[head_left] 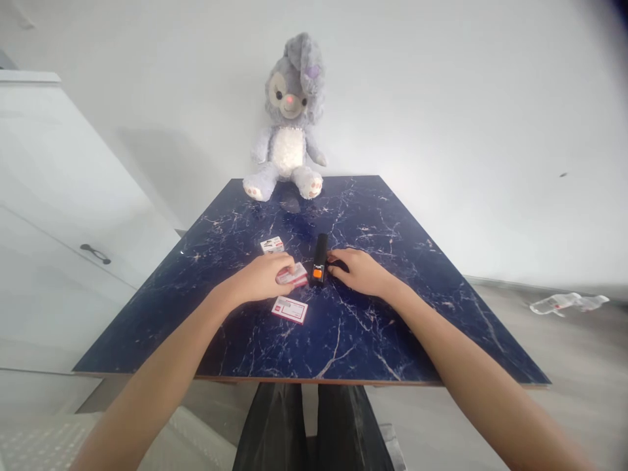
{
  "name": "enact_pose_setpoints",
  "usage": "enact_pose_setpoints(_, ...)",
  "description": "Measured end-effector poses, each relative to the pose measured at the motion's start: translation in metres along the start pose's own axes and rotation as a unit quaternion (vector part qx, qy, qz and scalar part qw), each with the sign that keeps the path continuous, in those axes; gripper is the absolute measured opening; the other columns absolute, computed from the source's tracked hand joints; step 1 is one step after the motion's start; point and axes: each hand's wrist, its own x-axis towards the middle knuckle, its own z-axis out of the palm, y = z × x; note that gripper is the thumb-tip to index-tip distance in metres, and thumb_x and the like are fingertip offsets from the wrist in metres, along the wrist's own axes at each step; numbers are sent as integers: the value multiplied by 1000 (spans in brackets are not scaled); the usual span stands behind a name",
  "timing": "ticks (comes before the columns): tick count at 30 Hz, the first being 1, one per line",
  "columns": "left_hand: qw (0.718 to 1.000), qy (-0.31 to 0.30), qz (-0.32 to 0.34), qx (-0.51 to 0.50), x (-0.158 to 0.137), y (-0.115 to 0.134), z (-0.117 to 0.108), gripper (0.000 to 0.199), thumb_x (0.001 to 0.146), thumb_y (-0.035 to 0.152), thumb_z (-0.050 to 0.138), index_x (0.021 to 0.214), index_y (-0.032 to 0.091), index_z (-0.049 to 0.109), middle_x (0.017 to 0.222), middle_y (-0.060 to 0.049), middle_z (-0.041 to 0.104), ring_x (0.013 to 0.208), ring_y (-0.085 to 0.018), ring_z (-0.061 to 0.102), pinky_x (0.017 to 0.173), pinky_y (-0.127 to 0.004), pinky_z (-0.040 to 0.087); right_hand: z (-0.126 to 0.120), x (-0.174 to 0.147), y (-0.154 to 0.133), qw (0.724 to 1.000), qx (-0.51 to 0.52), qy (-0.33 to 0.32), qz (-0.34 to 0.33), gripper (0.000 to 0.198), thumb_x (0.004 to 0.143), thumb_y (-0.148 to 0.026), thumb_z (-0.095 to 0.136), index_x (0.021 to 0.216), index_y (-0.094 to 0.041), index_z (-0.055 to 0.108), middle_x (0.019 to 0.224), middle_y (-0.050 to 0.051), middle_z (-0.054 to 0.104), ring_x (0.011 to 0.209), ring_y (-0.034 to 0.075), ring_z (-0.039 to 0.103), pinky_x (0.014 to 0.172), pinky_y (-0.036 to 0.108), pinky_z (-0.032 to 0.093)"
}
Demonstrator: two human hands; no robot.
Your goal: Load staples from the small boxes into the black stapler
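My left hand [260,276] is closed on a small red-and-white box [298,273], its fingers curled over the left part and hiding it. A second flat red-and-white box [290,310] lies on the table just nearer to me. Beyond my left hand is another small white box [272,244] with dark and red print. Between my hands, a slim black device [320,252] with an orange button lies lengthwise; I cannot tell its exact kind. My right hand [360,271] rests at its right side, thumb and fingers apart, fingertips close to it. Whether they touch it is unclear.
A grey plush rabbit [288,147] sits at the far edge of the dark blue marbled table [392,327], against the wall. A white cabinet [63,196] with a dark handle stands left. Clear plastic packaging [557,303] lies on the floor at right.
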Motion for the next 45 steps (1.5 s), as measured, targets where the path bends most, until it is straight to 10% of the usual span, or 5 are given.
enact_pose_setpoints(7, 996, 13, 6, -85, 1, 6, 11, 32, 78, 43, 72, 95, 22, 56, 145, -11, 47, 109, -27, 59, 87, -39, 47, -2, -4, 1, 999, 39, -11, -16, 50, 79, -45, 74, 120, -19, 61, 110, 10, 69, 99, 27, 62, 88, 39, 47)
enact_pose_setpoints(18, 995, 33, 23, -89, 5, 2, 20, 33, 72, 35, 75, 98, 23, 58, 112, -7, 65, 105, -27, 60, 88, -40, 48, 7, -3, -6, 992, 120, -12, -20, 48, 72, -41, 82, 111, -21, 63, 100, 5, 68, 92, 22, 60, 82, 34, 45)
enact_pose_setpoints(26, 994, 11, -8, -107, 0, -1, 11, 100, 75, 57, 72, 156, 29, 20, 154, -15, 40, 139, -35, 41, 106, -47, 39, 5, -1, -9, 993, 117, -16, 1, 40, 69, -42, 83, 96, -21, 63, 95, 3, 68, 89, 22, 60, 84, 35, 43)
enact_pose_setpoints(33, 991, -118, -15, -60, -15, -3, -28, 46, 79, 56, 67, 117, 30, 64, 112, -4, 68, 103, -26, 63, 88, -38, 47, -1, -1, -6, 996, 86, -35, -14, 37, 72, -46, 81, 94, -21, 65, 94, 2, 68, 90, 22, 59, 84, 35, 41)
enact_pose_setpoints(45, 961, -239, 98, -97, -20, 26, -11, 33, 65, 27, 77, 97, 30, 71, 99, -1, 66, 91, -23, 62, 81, -32, 46, -3, 0, -2, 993, 93, -48, -50, 25, 73, -37, 82, 81, -21, 64, 86, 1, 65, 84, 20, 57, 79, 34, 43)
